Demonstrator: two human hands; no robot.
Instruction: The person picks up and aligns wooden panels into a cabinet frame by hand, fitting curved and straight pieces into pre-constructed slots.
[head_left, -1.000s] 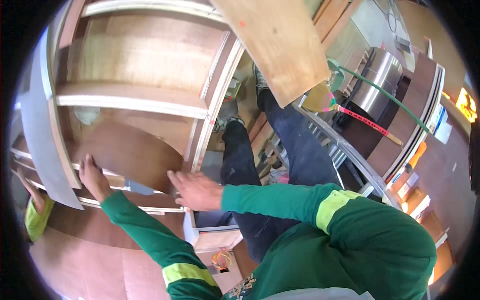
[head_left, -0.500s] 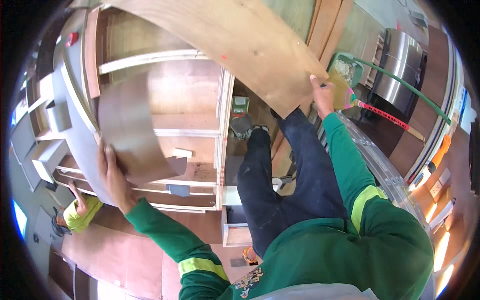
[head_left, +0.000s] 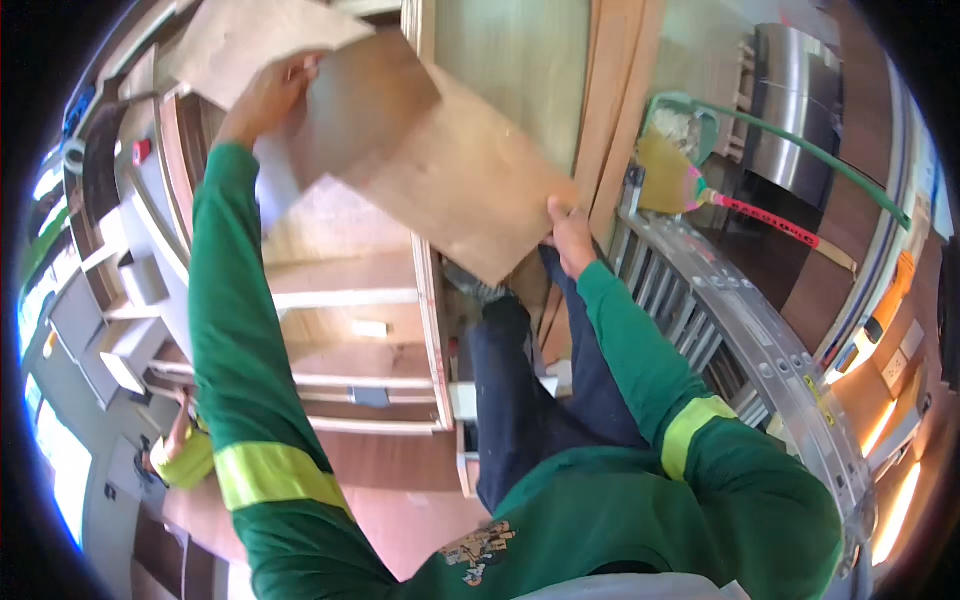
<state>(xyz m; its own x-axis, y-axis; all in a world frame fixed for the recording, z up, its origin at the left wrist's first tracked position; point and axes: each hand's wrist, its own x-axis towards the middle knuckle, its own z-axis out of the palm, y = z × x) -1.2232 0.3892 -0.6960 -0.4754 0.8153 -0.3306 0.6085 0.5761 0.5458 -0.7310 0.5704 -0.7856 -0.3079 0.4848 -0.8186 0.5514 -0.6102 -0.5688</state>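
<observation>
Bright daylight glares through the windows (head_left: 55,470) on my left; edges bend and darken, and my raised arms blur slightly.

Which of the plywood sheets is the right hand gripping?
The right hand grips the large pale plywood sheet at its lower right edge. The smaller, darker brown sheet lies over its upper left, under the left hand.

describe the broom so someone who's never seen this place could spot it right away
Start at the long silver aluminium ladder lying slantwise on the right. Just above its upper end, beside the tall wooden boards, lies the broom. Its yellowish bristle head, pink-banded neck and red handle set it apart from the green hose curving over it.
</observation>
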